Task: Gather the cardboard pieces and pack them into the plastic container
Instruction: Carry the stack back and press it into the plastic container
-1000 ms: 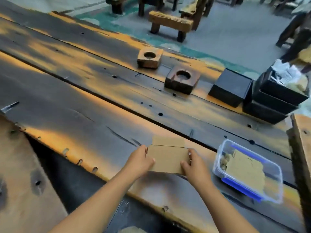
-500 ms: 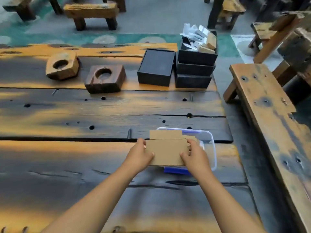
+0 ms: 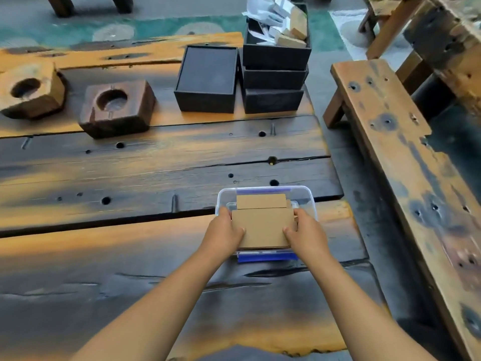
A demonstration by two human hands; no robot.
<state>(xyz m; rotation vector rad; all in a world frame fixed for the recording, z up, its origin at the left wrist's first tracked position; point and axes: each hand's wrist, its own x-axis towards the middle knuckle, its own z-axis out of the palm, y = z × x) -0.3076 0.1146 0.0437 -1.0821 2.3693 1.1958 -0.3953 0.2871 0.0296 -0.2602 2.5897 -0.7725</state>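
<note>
The tabletop [image 3: 156,165] was rough, weathered wood planking, charred dark in places and worn orange in others, pitted with bolt holes and cracks, with a faint sheen. The cardboard pieces [image 3: 263,227] were plain brown card, matt and smooth. The plastic container [image 3: 307,196] was clear, glossy plastic with a blue plastic clip at its near edge. Two wooden blocks [image 3: 117,110] with round hollows looked coarse and unfinished, one darker than the other. The black boxes [image 3: 208,82] had a matt, slightly textured finish; the topmost held crumpled white paper and pale wood offcuts. The bench [image 3: 390,142] was the same scorched, rough timber.
</note>
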